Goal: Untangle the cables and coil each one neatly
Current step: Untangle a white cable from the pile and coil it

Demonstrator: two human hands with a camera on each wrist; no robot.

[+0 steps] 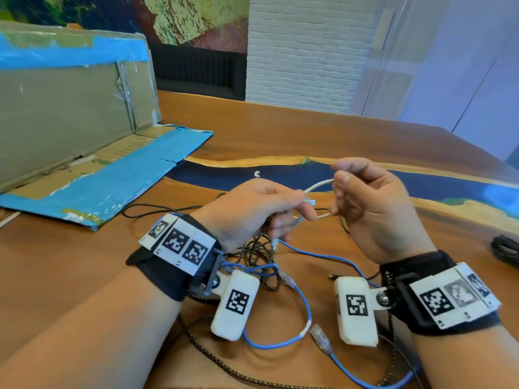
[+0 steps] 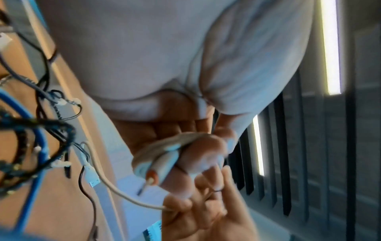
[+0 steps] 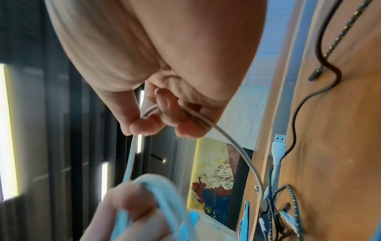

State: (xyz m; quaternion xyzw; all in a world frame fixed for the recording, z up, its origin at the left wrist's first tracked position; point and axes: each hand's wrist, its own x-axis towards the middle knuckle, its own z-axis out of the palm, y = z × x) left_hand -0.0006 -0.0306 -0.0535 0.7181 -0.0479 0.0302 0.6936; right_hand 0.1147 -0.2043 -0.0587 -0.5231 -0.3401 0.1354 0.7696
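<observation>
Both hands hold a thin white cable (image 1: 318, 186) above the wooden table (image 1: 280, 130). My left hand (image 1: 258, 209) grips small loops of the white cable (image 2: 164, 150), with a white plug end hanging below the fist. My right hand (image 1: 365, 203) pinches the white cable (image 3: 198, 117) between thumb and fingers a short way to the right. Under the hands lies a tangle: a blue network cable (image 1: 306, 307) with clear plugs, a black braided cable (image 1: 258, 254) and a thin black cable (image 1: 157, 207).
An opened cardboard box (image 1: 70, 116) with blue tape stands at the back left, its flap lying flat on the table. A coiled black cable (image 1: 507, 249) lies at the right edge. A dark blue resin strip (image 1: 252, 175) crosses the table behind the hands.
</observation>
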